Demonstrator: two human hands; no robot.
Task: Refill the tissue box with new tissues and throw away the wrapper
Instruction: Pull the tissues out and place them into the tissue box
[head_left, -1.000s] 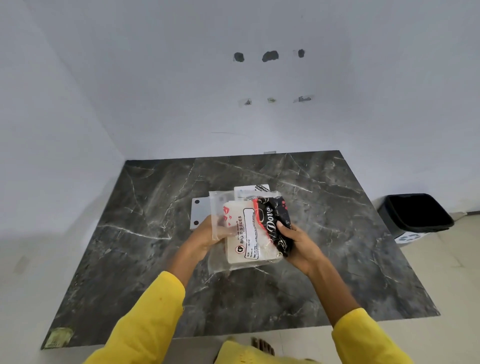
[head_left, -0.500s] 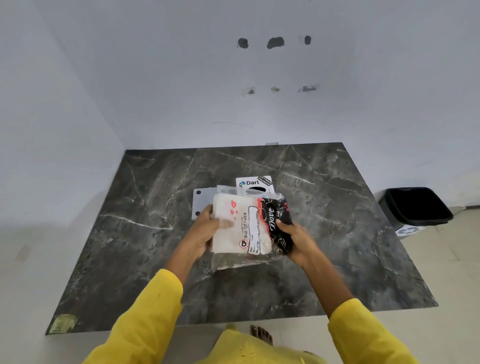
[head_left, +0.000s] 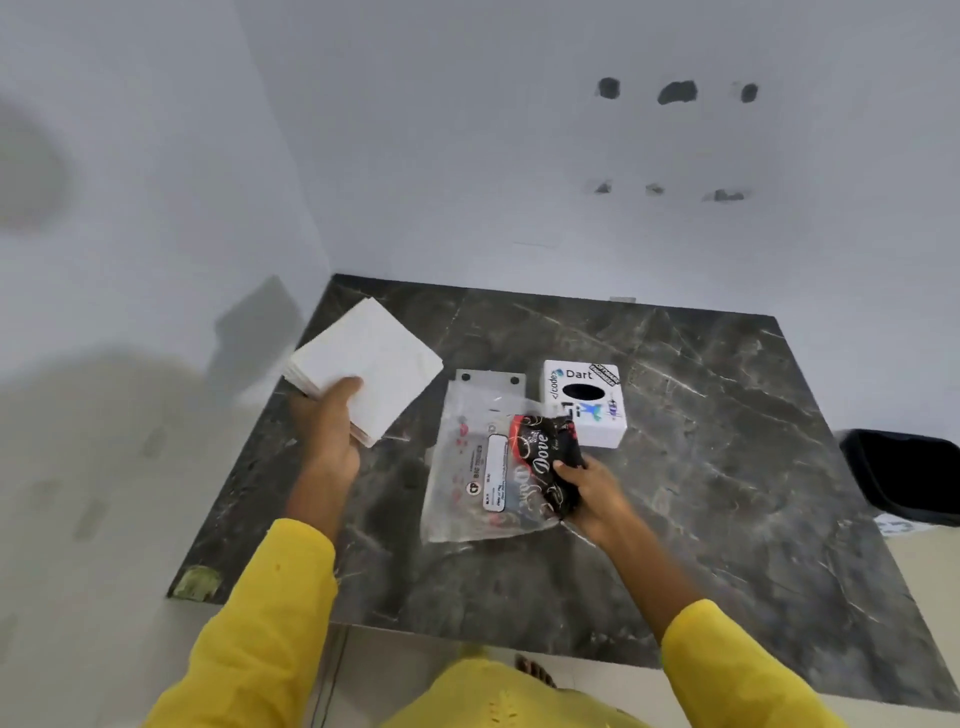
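White tissue stack (head_left: 366, 364) at far left, clamped in the left hand (head_left: 327, 423) – thumb on top, fingers under, held above the counter (head_left: 727, 467) edge, forearm angled up and outward. Risk: grip sits on one corner only, so loose sheets could fan out or slide off on the way to the box. Next over, the clear wrapper (head_left: 485, 473) hangs limp and empty, pinched together with a black Dove pack (head_left: 545, 465) in the right hand (head_left: 592, 493), wrist low near the counter. Risk: the two are bunched in one grip, so binning the wrapper might drop the pack too. Behind the wrapper lies a flat white plate (head_left: 491, 378), probably the box's lid or base. Tissue box (head_left: 584, 402) stands just right of it, oval slot up – the stack likely won't fit through that slot. Black bin (head_left: 904, 475) on the floor at far right, well apart.
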